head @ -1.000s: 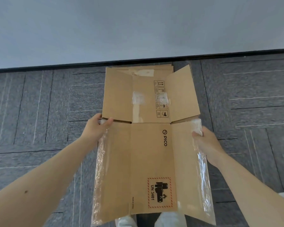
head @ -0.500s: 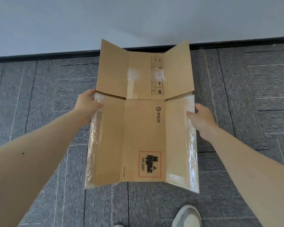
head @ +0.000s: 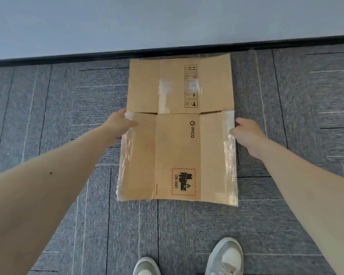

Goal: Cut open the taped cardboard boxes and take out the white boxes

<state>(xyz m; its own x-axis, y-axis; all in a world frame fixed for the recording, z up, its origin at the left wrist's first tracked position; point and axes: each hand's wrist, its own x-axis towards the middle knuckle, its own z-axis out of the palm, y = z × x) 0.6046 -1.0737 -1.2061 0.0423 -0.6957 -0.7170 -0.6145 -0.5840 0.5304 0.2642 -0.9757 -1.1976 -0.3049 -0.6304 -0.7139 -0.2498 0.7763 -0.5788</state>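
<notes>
The person held a flattened brown cardboard box (head: 177, 151) out in front at arm's length, level and face up over the grey carpet-tile floor (head: 68, 116). Its far flaps (head: 179, 86) reached almost to the black skirting strip (head: 87, 56) at the foot of the pale wall (head: 167, 20). The left hand (head: 120, 124) pinched the left edge just below the slit between flap and side panel, thumb on top and fingers hidden beneath. The right hand (head: 246, 133) sat at the matching spot on the right edge with its fingers loosely curled. Its thumb met the taped border, but the view did not show whether it truly gripped or only touched. Taking the sheet at opposite edges, level with each other, probably kept so wide and limp a piece from sagging or twisting. Holding it low and square to the wall suggested it was being laid down there out of the way, though whether it already rested on the carpet could not be told. As a container it was spent: panels and flaps lay splayed in one plane and enclosed nothing. Wrinkled clear tape (head: 229, 155) hung along both long edges, and a red-bordered battery hazard label (head: 183, 181) showed near the closer end. No white boxes appeared anywhere in view, so this carton was likely emptied. Two pale grey shoes (head: 225, 257) stood on the carpet below the near edge.
</notes>
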